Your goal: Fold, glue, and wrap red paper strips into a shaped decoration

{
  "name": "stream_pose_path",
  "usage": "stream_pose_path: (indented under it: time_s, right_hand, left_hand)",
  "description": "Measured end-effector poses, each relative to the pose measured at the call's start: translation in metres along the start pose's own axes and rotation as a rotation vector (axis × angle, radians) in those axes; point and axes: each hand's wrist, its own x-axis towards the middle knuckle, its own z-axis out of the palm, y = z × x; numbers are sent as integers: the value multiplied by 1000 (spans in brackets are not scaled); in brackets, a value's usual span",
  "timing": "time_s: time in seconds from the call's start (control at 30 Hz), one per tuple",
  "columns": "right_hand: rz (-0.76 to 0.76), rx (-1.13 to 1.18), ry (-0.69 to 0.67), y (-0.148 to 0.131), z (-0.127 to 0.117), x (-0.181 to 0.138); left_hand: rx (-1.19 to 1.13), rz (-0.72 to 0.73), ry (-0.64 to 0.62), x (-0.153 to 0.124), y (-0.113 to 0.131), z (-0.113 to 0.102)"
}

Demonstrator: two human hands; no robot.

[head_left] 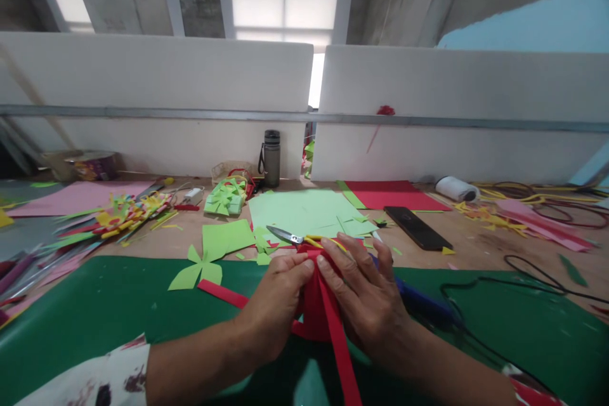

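Between my hands, above the green mat (118,292), is a folded red paper piece (314,304) with long strips hanging from it. My left hand (271,304) pinches its upper left edge between thumb and fingers. From the other side, my right hand (366,292) grips the upper right edge, its longer fingers stretched forward. One red strip (223,293) sticks out to the left behind my left hand; another red strip (340,349) hangs toward me. Scissors with yellow handles (288,236) lie just beyond, partly covered by my right fingers.
Beyond the mat lie light green sheets (295,206), green paper leaves (200,269), a red sheet (392,195) and a phone (419,227). A bottle (271,158) stands near the white partition (143,76). Right of my hand is a blue corded tool (425,301); paper flowers (133,209) lie left.
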Motion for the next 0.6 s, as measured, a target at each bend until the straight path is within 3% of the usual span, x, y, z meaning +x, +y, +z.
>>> stream_pose_path:
  time_s: [0.23,0.6]
  right_hand:
    - [-7,-12,-7,-7,3,-6]
    - [0,17,-5,-13,3,-8]
  left_hand:
    - [-49,41,30,1,0,-2]
    - [176,54,77,0,1,-8]
